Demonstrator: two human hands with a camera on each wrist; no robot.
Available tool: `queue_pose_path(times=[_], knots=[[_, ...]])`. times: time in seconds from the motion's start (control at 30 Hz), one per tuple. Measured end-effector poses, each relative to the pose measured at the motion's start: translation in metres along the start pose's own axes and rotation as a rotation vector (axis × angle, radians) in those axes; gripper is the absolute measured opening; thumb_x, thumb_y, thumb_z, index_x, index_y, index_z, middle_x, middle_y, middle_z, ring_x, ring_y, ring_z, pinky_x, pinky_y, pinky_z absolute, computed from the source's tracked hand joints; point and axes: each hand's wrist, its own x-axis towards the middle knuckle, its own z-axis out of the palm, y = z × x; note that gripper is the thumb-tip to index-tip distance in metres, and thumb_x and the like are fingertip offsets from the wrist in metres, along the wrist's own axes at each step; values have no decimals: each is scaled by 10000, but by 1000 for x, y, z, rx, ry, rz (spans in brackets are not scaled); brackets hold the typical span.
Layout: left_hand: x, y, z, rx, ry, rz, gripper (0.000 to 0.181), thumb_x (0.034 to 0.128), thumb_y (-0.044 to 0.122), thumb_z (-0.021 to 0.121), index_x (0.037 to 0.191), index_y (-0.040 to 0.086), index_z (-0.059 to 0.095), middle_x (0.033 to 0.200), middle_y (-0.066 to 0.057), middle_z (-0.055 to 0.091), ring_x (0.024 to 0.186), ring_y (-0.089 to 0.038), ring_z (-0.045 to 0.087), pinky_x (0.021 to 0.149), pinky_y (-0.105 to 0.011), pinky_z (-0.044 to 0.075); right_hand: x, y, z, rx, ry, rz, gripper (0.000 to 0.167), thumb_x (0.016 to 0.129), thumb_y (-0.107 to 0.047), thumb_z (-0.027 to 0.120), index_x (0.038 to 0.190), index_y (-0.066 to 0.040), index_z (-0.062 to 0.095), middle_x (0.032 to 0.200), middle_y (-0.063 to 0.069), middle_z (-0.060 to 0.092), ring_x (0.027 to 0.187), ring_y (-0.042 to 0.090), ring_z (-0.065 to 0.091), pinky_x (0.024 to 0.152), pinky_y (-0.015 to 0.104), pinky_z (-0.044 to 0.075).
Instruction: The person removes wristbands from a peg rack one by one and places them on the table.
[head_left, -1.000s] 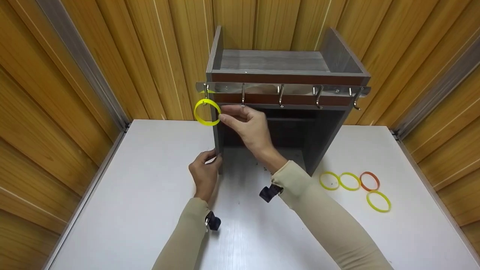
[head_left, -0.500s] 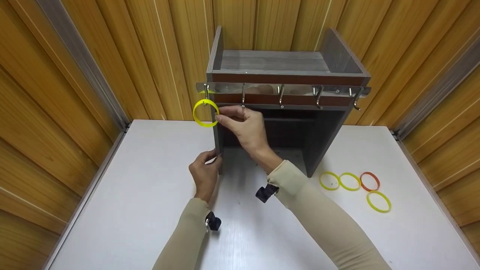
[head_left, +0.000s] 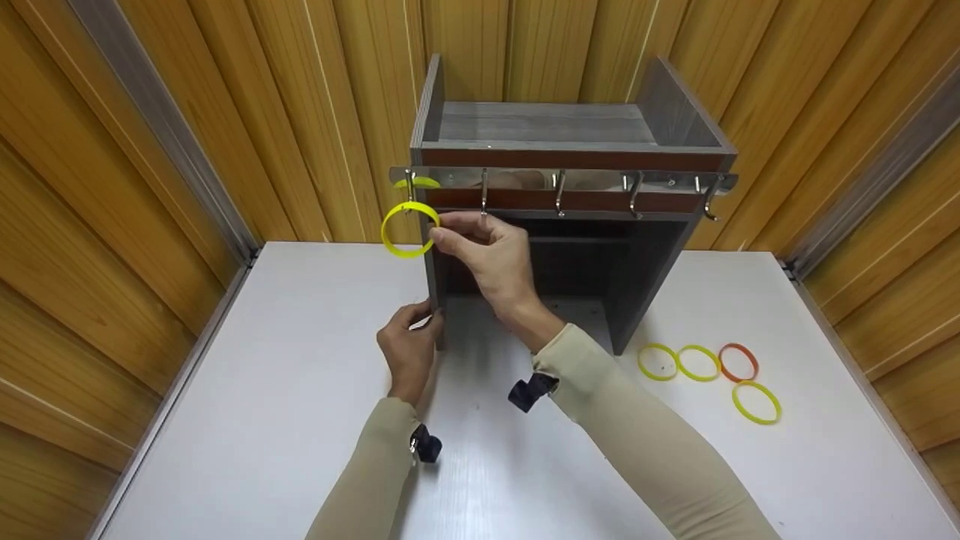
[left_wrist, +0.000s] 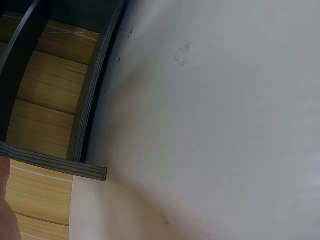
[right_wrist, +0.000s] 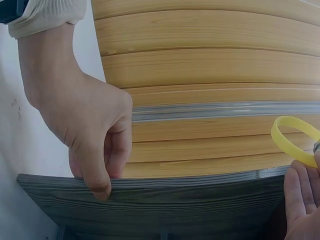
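In the head view my right hand (head_left: 499, 266) pinches a yellow silicone wristband (head_left: 405, 253) between thumb and fingers. The band stands at the leftmost hook (head_left: 409, 184) of a metal hook rail (head_left: 525, 178); the hook's tip shows at the band's upper part. Whether the band bears on the hook, I cannot tell. Lower down, my left hand (head_left: 409, 349) grips the front edge of the grey cabinet's left side panel (head_left: 435, 270). The right wrist view shows the left thumb (right_wrist: 97, 175) on the panel's inner face, and the wristband (right_wrist: 286, 144) at the right.
On the white table (head_left: 315, 420) to the right lie an orange wristband (head_left: 752, 373) and several yellow ones, such as the nearest yellow wristband (head_left: 757, 422). Wood-patterned walls (head_left: 150, 150) enclose the table. Other hooks (head_left: 559, 193) stick out along the rail.
My right hand has shifted slightly left with the yellow wristband, which now sits a little lower and further left at the hook. My left hand keeps its grip on the panel.
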Motion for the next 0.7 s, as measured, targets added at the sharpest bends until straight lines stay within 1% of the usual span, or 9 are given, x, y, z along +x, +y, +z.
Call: queue_pose_path(times=[0.17,0.23,0.33,0.5,0.6,0.7], knots=[[0,-1,-1,4,-4,-2,209,839,-89,836,1027,-2,801,1004,-90,790,953,-238,778,814,-289,640,-3,0,0,26,6,1,217,886,-57,872,1079,9,797,1010,140,792,921,264,778,906,425,631],[0,-2,-1,-4,-1,3,208,838,-91,836,1022,-2,803,1001,-88,791,951,-236,778,811,-280,638,-5,-1,0,31,6,-5,211,888,-54,869,1077,5,798,1006,142,792,923,269,777,906,428,631],[0,-3,-1,-13,6,12,207,831,-98,839,1013,-6,805,993,-90,792,945,-240,779,809,-332,649,-7,-2,-1,40,3,-11,209,889,-53,867,1078,3,798,1007,144,793,931,275,777,911,434,630],[1,-4,-1,-35,14,36,202,825,-108,839,1003,-20,805,981,-107,791,931,-274,781,806,-476,654,-10,-4,-3,46,-10,-20,225,892,-53,864,1095,9,790,1022,148,792,954,292,777,920,446,627],[1,-4,-2,-42,14,31,198,827,-109,836,1000,-20,805,977,-105,790,931,-280,780,806,-481,653,-12,-5,-5,50,-14,-24,228,894,-51,861,1102,9,788,1037,153,791,973,301,777,924,443,625],[1,-4,-3,-42,15,15,194,830,-102,840,998,-12,807,978,-96,790,935,-275,777,804,-446,656,-14,-6,-9,72,-14,-28,217,897,-31,852,1097,17,785,1047,172,789,989,314,776,921,449,625]])
